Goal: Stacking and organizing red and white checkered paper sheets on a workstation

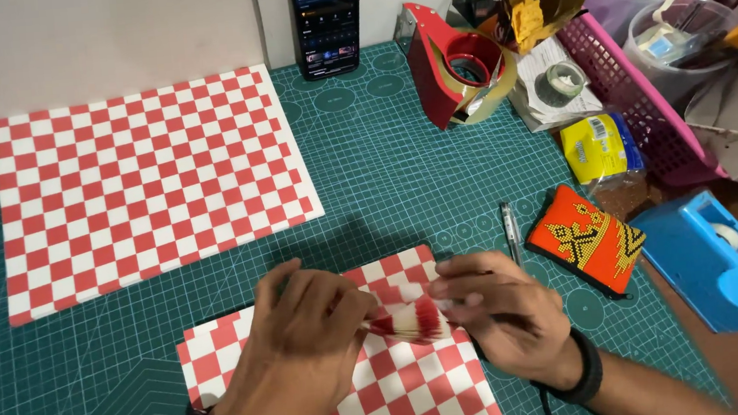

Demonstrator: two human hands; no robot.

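While both hands meet low over the green cutting mat (384, 171), the left hand (297, 347) and the right hand (502, 307) pinch a small folded piece of checked paper (414, 319) between them, fingers of each grip clamped on its ends. The folded piece sits just above a red-and-white checked sheet (404, 400) lying flat on the mat. A bigger stack of the same checked paper (144, 183) lies well apart, up at the left. Just right of the right hand, a pen (510, 231) rests beside an orange beaded pouch (587, 237). A blue tape dispenser (721, 261) sits at the table edge, a red tape dispenser (450, 62) stands near the top, and a phone (328, 20) leans against the wall.
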